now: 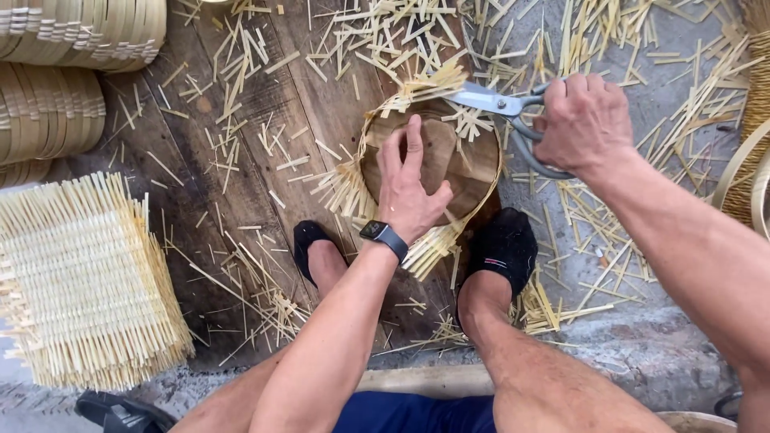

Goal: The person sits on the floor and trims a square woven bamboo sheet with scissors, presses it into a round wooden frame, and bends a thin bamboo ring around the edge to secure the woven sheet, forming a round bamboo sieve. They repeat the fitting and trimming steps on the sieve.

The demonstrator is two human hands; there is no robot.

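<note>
My left hand [413,188] presses flat on a round wooden disc [469,164] that lies on a woven bamboo mat, with a thin bamboo hoop [495,172] around the disc. A dark watch sits on that wrist. My right hand [584,120] grips large grey scissors [501,108], whose blades point left at the mat's protruding strips along the hoop's far edge. Cut strip ends [350,191] stick out at the left and near sides. My feet in black socks rest on either side of the work.
Bamboo offcuts [241,104] litter the wooden board and concrete floor. A stack of square woven mats [80,281] lies at the left. Stacked bamboo hoops [56,88] sit at the top left. More hoops [742,172] stand at the right edge.
</note>
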